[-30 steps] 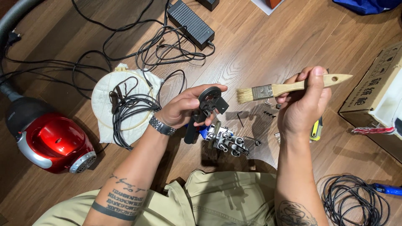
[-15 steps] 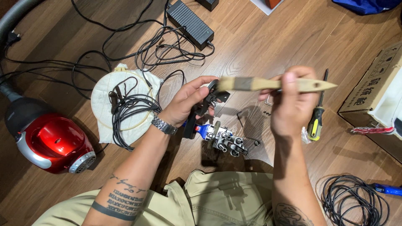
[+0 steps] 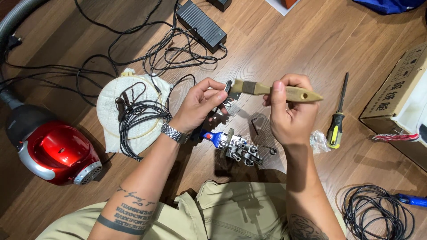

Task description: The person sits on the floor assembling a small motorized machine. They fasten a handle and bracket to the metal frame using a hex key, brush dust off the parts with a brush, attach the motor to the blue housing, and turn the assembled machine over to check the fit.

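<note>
**Brush swung level, bristles at left fingertips**

Swung round since the earlier frame, the paintbrush (image 3: pixel 267 90) lies with its long axis across, bristles left. Right hand (image 3: pixel 289 111): fingers pinching the wooden handle. Left hand (image 3: pixel 198 106): fingers pressed on a small dark part (image 3: pixel 227 89), touching the bristle end. Below: metal assembly (image 3: pixel 238 149); right: screwdriver (image 3: pixel 336 120).
</note>
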